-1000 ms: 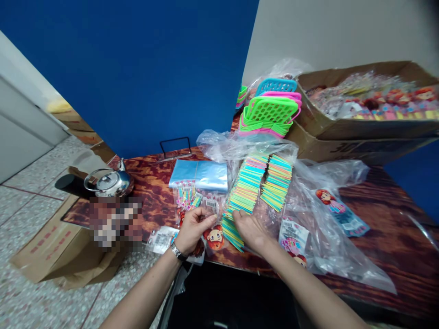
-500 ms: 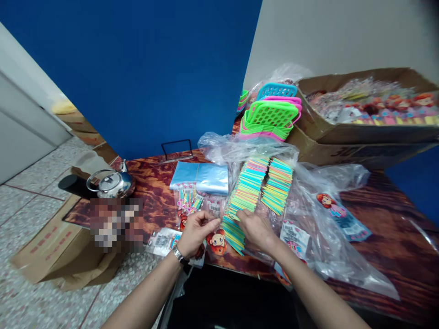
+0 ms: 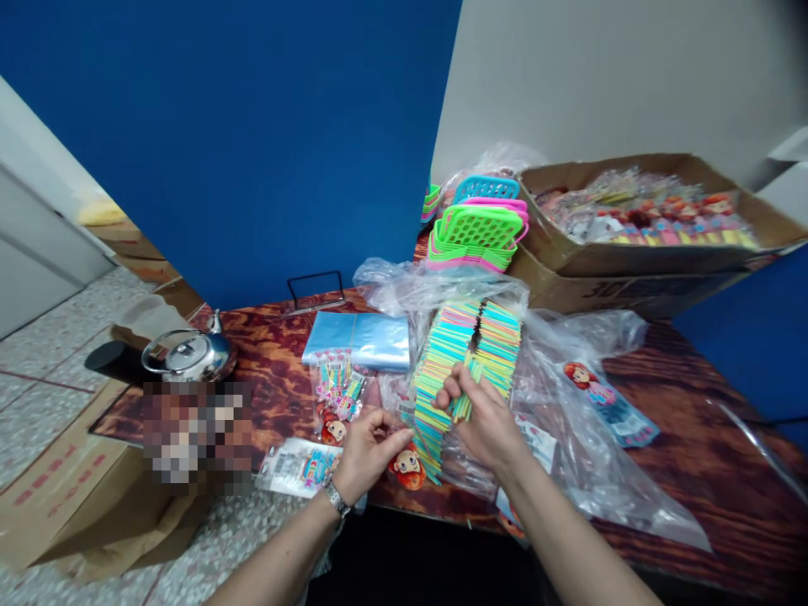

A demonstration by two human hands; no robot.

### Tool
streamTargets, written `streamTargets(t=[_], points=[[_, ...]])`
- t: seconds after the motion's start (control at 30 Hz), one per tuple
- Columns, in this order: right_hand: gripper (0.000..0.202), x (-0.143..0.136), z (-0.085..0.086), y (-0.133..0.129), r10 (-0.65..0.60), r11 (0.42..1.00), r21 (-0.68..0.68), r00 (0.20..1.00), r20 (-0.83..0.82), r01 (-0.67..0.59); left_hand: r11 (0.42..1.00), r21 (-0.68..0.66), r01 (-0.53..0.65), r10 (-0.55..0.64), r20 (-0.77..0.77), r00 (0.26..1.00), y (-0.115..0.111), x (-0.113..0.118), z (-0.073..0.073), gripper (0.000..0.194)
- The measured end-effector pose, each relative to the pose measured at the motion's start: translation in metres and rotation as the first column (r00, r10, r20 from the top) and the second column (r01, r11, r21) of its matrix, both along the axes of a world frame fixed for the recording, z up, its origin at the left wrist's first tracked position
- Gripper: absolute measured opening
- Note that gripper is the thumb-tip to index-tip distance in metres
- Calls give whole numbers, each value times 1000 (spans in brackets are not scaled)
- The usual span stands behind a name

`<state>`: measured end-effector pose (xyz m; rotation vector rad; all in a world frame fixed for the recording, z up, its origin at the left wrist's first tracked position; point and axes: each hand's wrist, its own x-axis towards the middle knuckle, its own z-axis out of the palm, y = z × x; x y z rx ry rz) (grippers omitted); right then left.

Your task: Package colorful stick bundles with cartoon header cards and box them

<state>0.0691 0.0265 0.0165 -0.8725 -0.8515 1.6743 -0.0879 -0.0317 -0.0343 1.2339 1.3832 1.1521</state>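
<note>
Hands over the near middle of the table (image 3: pixel 265 353), and the right hand (image 3: pixel 476 412) has a small bundle of thin yellow-green plastic sticks (image 3: pixel 465 406) clasped in its fingers, lifted just above the big two-row pile of thin multicoloured plastic sticks (image 3: pixel 445 353)! The left hand (image 3: pixel 369 454) curls at a clear plastic packet with a red-haired cartoon head (image 3: pixel 407 467), to the left of the pile; whether it pinches the film, I cannot tell.

So what's the score? One portion is separate from the pile, out in the open, while plenty lies loose, so this looks like a job with much remaining. To the left, a clear packet with colourful striped contents (image 3: pixel 341 391) looks filled; far right, a brown cardboard box (image 3: pixel 637 261) brims with cartoon-printed packets (image 3: pixel 682 220).

And the bundle? Slim, straight, roughly lined up, tilted in the grasp, its middle partly masked by fingers.
</note>
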Motion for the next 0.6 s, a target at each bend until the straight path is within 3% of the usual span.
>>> streamTargets(t=[0.07, 0.2, 0.33, 0.6], points=[[22, -4, 12, 0, -104, 988, 110, 994, -27, 106, 999, 45, 10, -6, -98, 995, 0, 5, 1, 22], [18, -14, 25, -3, -251, 904, 360, 968, 8, 231, 986, 165, 35, 14, -292, 956, 0, 12, 4, 19], [15, -22, 21, -6, -282, 843, 491, 958, 57, 219, 970, 229, 76, 16, -374, 927, 0, 17, 7, 16], [20, -23, 12, -8, -331, 797, 596, 898, 289, 102, 958, 272, 88, 27, -394, 919, 0, 20, 11, 11]])
